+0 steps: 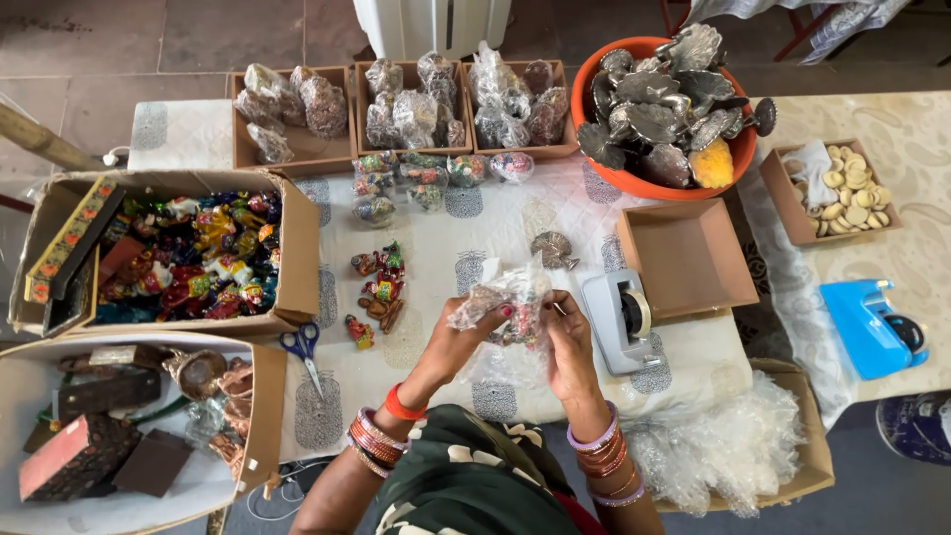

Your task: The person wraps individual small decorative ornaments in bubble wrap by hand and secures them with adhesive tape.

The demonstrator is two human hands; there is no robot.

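Two hands meet over the middle of the white patterned tablecloth [436, 248], and between them I see a small painted figurine half wrapped in bubble wrap [510, 297]. My left hand [466, 332] has its fingers curled closed around the wrap's left side, thumb on top. My right hand [567, 342] pinches the wrap's right edge, fingers pressed together and bent; I cannot tell exactly which fingertips touch it. Both forearms rise from the bottom edge and angle inward, wrists loaded with bangles.

Just left of the hands I count about four loose painted figurines [379, 287] on the cloth, and one pair of blue-handled scissors [302, 347] beside them. One grey tape dispenser [616, 317] sits just right of the right hand, touching one empty brown box [686, 258]. One blue tape dispenser [872, 327] lies well apart on the right. Three shallow boxes of wrapped pieces [406, 109] line the far edge, with one orange bowl of silver metal pieces [664, 104] beside them. One cardboard box of coloured figurines [178, 253] stands at the left.
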